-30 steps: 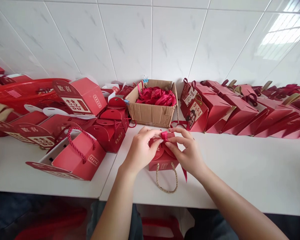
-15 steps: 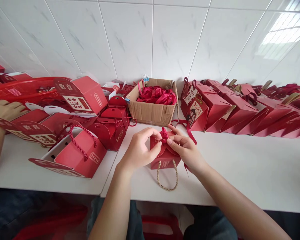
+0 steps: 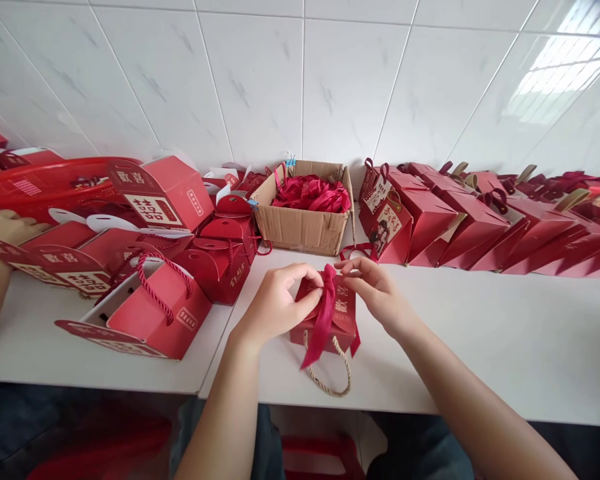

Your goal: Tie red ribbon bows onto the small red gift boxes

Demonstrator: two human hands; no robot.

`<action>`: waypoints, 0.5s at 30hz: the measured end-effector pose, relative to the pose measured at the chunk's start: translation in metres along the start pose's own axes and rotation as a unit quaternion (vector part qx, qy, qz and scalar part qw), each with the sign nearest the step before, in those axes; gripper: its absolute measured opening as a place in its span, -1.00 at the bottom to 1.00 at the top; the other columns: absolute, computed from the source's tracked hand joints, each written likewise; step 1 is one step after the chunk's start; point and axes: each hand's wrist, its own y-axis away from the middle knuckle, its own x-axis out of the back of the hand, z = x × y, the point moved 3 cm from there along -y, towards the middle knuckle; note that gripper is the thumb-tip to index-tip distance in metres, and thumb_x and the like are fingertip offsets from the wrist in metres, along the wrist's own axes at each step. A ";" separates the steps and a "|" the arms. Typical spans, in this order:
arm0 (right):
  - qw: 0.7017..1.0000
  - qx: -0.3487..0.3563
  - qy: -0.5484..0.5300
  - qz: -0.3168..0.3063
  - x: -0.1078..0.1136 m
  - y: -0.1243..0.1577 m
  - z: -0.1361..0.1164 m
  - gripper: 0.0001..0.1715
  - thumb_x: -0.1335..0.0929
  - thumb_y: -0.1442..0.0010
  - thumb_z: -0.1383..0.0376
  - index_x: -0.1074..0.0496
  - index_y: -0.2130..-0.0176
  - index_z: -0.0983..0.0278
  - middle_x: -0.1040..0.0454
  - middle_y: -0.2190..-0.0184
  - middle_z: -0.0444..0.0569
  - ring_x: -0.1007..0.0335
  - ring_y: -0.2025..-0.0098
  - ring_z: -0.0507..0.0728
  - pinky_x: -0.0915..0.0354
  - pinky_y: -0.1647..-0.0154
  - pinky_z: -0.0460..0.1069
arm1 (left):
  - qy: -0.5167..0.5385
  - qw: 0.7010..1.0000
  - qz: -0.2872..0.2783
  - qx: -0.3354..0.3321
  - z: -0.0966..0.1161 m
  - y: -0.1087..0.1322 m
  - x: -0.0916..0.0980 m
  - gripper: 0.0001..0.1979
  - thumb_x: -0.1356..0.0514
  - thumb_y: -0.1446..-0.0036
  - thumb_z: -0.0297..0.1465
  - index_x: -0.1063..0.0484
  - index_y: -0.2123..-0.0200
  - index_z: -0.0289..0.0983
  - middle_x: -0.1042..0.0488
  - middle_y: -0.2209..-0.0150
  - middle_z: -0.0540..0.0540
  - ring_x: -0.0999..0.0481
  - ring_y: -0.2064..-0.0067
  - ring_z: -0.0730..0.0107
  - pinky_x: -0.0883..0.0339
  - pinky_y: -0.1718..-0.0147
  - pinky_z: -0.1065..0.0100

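A small red gift box [image 3: 347,320] with a beige rope handle [image 3: 325,385] stands on the table in front of me. Over its top lies a dark red ribbon [image 3: 324,323], one tail hanging down the front across the handle. With thumb and index finger, my left hand [image 3: 285,297] pinches the ribbon near the middle of the lid. From the other side, my right hand [image 3: 375,287] has its fingertips closed at the ribbon's upper end. Fingers hide part of the ribbon's knot.
Behind the box stands a cardboard box [image 3: 300,229] of red ribbons. Finished-looking red boxes [image 3: 430,213] line the wall on the right. At left are an open box with a rope handle [image 3: 160,300], several more boxes, a red basket [image 3: 55,180] and another person's hand [image 3: 10,227].
A ribbon tail now hangs over the front of the gift box. My right hand has moved from the knot to the ribbon's upper end; my left hand still pinches near the lid's middle.
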 end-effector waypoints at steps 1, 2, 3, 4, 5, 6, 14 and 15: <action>0.999 0.009 0.030 -0.010 0.002 0.000 -0.001 -0.87 -0.33 -0.11 0.27 -0.38 0.27 0.23 -0.43 0.01 -0.02 -0.43 0.21 0.12 -0.35 0.24 0.02 | -0.002 1.000 -0.009 0.000 0.001 0.000 0.000 -0.91 -0.13 -0.08 -0.52 -0.41 0.36 -0.25 -0.53 0.32 -0.02 -0.50 0.27 0.40 -0.35 0.26 0.39; 0.997 0.024 0.064 -0.025 0.003 -0.001 -0.002 -0.81 -0.33 -0.09 0.32 -0.39 0.21 0.22 -0.43 0.01 -0.03 -0.43 0.23 0.10 -0.35 0.27 0.00 | -0.003 1.000 -0.017 -0.002 0.002 0.000 0.000 -0.90 -0.12 -0.07 -0.53 -0.40 0.35 -0.25 -0.52 0.31 -0.02 -0.49 0.27 0.40 -0.34 0.27 0.40; 0.994 0.045 0.096 -0.041 0.003 -0.001 -0.004 -0.73 -0.32 -0.08 0.36 -0.39 0.16 0.20 -0.45 0.02 -0.05 -0.42 0.24 0.09 -0.34 0.27 0.00 | -0.002 1.000 -0.023 -0.004 0.002 0.000 -0.001 -0.89 -0.11 -0.07 -0.54 -0.40 0.35 -0.26 -0.52 0.31 -0.03 -0.49 0.26 0.40 -0.34 0.26 0.39; 0.988 0.069 0.122 -0.056 0.004 -0.001 -0.005 -0.67 -0.31 -0.08 0.39 -0.40 0.12 0.19 -0.47 0.06 -0.06 -0.42 0.24 0.09 -0.33 0.27 -0.01 | 0.000 1.000 -0.028 -0.006 0.002 0.000 -0.001 -0.88 -0.10 -0.07 -0.54 -0.40 0.35 -0.26 -0.52 0.30 -0.04 -0.49 0.25 0.39 -0.34 0.25 0.39; 0.983 0.094 0.142 -0.065 0.004 -0.001 -0.006 -0.65 -0.30 -0.08 0.40 -0.41 0.10 0.19 -0.49 0.10 -0.07 -0.42 0.23 0.09 -0.33 0.26 -0.01 | 0.004 1.000 -0.029 -0.007 0.002 0.000 -0.001 -0.88 -0.10 -0.07 -0.54 -0.39 0.35 -0.26 -0.52 0.29 -0.05 -0.49 0.24 0.38 -0.35 0.23 0.38; 0.979 0.116 0.156 -0.067 0.004 -0.002 -0.006 -0.66 -0.31 -0.09 0.39 -0.42 0.10 0.19 -0.51 0.15 -0.07 -0.43 0.23 0.09 -0.33 0.25 -0.02 | 0.008 1.000 -0.030 -0.007 0.002 0.000 -0.001 -0.89 -0.09 -0.07 -0.54 -0.38 0.35 -0.26 -0.52 0.29 -0.06 -0.49 0.23 0.37 -0.35 0.22 0.37; 0.935 0.260 0.240 0.007 0.010 0.001 -0.013 -0.78 -0.30 -0.15 0.37 -0.46 0.18 0.19 -0.51 0.34 -0.05 -0.43 0.28 0.13 -0.36 0.26 0.04 | 0.031 0.999 -0.021 -0.007 0.001 0.001 0.001 -0.90 -0.10 -0.05 -0.55 -0.36 0.37 -0.26 -0.49 0.32 -0.06 -0.49 0.26 0.38 -0.38 0.24 0.37; 0.935 0.261 0.241 -0.003 0.011 0.001 -0.014 -0.72 -0.30 -0.14 0.38 -0.43 0.13 0.18 -0.51 0.29 -0.04 -0.44 0.23 0.15 -0.37 0.23 0.05 | 0.032 0.999 -0.022 -0.006 0.002 0.001 0.001 -0.90 -0.10 -0.05 -0.55 -0.36 0.37 -0.26 -0.49 0.32 -0.06 -0.48 0.27 0.38 -0.38 0.24 0.37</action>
